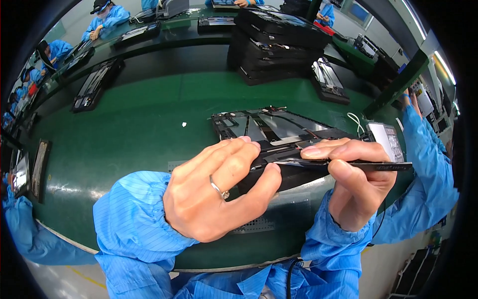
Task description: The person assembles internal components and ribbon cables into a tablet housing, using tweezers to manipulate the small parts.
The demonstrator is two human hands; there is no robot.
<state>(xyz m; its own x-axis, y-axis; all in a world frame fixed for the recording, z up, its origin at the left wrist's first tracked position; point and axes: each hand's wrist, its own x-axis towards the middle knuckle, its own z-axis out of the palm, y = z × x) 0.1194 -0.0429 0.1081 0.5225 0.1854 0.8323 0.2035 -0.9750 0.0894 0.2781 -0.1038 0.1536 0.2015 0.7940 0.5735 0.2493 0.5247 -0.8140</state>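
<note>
In front of me, an opened flat electronic device [294, 127], silvery with black strips and thin cables, rests in a black tray [291, 180]. My left hand [219, 192], with a ring on one finger, grips the device's near left edge, fingertips on top and thumb at the front side. Black pointed tweezers [371, 165] lie almost level between the thumb and fingers of my right hand [356, 174]. Their tips reach left over the device's near edge, close to my left thumb. What the tips touch is too small to make out, and my fingers hide part of that edge.
Black trays with devices stand in a tall stack [279, 50] at the back. Another tray [330, 82] lies right of it, one more [94, 87] at far left. A white cable [354, 119] curls beside a green post [398, 84]. Co-workers in blue sit around the green table [139, 129].
</note>
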